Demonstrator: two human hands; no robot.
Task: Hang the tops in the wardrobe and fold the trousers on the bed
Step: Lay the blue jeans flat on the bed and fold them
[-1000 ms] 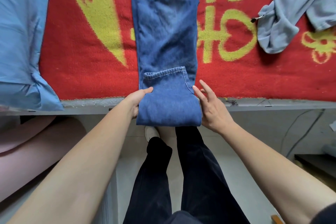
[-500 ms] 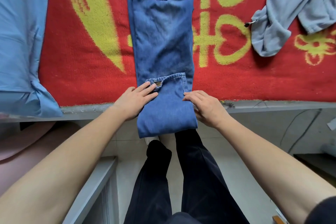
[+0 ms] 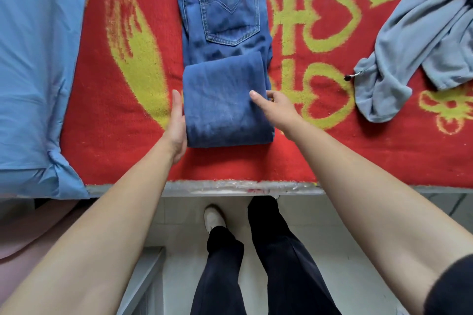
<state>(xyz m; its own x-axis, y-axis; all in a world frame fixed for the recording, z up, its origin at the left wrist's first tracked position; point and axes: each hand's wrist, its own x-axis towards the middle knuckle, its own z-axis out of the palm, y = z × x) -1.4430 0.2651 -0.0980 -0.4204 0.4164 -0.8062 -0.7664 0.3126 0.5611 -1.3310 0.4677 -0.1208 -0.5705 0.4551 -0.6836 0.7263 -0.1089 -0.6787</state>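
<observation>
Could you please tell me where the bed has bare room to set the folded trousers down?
Bare red blanket lies between the blue bedding and the jeans, between the jeans and the grey garment, and along the near edge. The middle is crowded: the left hand and right hand flank the fold.

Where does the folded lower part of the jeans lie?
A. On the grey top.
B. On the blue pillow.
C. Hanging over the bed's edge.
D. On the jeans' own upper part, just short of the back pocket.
D: the fold of the jeans rests on their upper half, its far edge just short of the back pocket.
</observation>
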